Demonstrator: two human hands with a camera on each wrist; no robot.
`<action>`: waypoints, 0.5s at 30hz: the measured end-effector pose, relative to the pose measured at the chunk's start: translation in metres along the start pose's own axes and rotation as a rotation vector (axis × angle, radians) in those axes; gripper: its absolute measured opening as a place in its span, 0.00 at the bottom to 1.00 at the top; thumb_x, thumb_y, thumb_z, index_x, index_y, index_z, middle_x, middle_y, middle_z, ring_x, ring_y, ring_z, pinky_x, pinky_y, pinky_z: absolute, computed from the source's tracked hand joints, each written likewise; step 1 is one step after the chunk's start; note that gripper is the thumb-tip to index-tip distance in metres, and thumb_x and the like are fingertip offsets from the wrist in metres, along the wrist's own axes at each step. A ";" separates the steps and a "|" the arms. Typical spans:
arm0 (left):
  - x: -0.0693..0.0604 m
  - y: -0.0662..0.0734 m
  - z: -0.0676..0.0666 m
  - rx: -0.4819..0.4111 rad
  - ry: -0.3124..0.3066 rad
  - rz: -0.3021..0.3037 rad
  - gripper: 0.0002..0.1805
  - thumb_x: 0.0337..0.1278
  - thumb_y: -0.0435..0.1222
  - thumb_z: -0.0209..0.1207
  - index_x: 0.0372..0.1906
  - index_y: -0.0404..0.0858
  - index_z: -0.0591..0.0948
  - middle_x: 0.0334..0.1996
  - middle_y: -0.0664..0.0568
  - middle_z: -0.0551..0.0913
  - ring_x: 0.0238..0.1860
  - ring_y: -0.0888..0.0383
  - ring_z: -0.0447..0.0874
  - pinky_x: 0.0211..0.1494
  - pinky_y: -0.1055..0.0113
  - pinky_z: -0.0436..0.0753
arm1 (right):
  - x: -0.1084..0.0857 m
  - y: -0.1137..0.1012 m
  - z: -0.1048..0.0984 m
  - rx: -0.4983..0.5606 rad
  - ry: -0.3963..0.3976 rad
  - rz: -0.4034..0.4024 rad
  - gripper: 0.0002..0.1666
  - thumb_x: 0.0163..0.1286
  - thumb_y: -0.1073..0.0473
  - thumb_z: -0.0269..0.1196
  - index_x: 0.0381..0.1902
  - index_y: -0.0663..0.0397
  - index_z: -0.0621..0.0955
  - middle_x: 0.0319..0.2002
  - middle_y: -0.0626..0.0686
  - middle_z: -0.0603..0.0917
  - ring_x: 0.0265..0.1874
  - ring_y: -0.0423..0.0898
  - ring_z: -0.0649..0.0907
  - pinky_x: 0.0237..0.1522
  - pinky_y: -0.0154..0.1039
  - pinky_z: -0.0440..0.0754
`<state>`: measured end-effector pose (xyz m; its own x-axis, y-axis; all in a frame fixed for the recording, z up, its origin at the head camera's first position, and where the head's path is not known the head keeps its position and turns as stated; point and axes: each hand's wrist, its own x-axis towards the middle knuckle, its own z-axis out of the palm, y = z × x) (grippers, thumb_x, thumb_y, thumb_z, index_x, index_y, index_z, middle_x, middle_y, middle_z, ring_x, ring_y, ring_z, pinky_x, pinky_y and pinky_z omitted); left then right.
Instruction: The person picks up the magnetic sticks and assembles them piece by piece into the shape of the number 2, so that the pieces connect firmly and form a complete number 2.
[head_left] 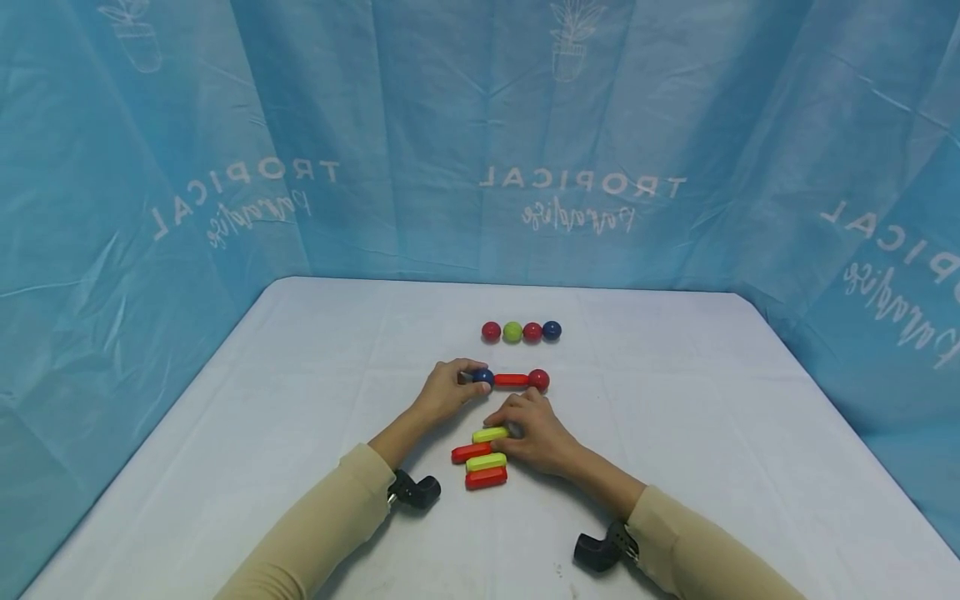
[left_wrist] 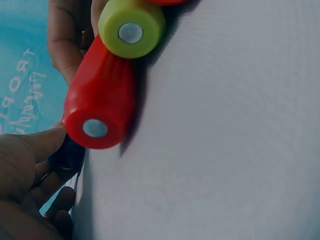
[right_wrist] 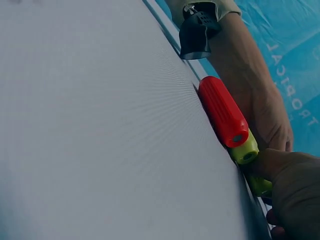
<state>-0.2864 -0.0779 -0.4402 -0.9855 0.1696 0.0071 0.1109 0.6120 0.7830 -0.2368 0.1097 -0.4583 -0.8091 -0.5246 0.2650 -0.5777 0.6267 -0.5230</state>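
Observation:
A blue ball [head_left: 483,378] is pinched between the thumb and fingers of my left hand [head_left: 444,392]. It touches one end of a red rod [head_left: 512,380], whose other end meets a red ball [head_left: 538,380]. Nearer to me, my right hand [head_left: 538,435] has thumb and forefinger around the right end of the farthest yellow-green rod [head_left: 490,434]. Below that rod lie a red rod [head_left: 471,452], another yellow-green rod [head_left: 486,462] and the nearest red rod [head_left: 486,477]. Silvery discs show on rod ends in the left wrist view.
Behind the joined pieces, a row holds a red ball [head_left: 491,332], a green ball [head_left: 512,332], a second red ball [head_left: 532,332] and a blue ball [head_left: 552,331]. A white cloth covers the table [head_left: 675,400]. Blue printed curtains [head_left: 420,125] hang around it.

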 end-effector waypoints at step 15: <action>-0.002 0.004 -0.002 -0.009 0.001 0.007 0.19 0.54 0.42 0.64 0.53 0.45 0.81 0.45 0.49 0.79 0.44 0.55 0.72 0.41 0.69 0.73 | -0.003 -0.005 -0.006 -0.013 0.028 0.075 0.15 0.53 0.50 0.71 0.41 0.40 0.86 0.34 0.39 0.79 0.41 0.37 0.67 0.42 0.38 0.65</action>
<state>-0.2841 -0.0773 -0.4361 -0.9849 0.1726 0.0130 0.1163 0.6038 0.7886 -0.2320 0.1119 -0.4520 -0.8528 -0.4597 0.2479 -0.5164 0.6711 -0.5320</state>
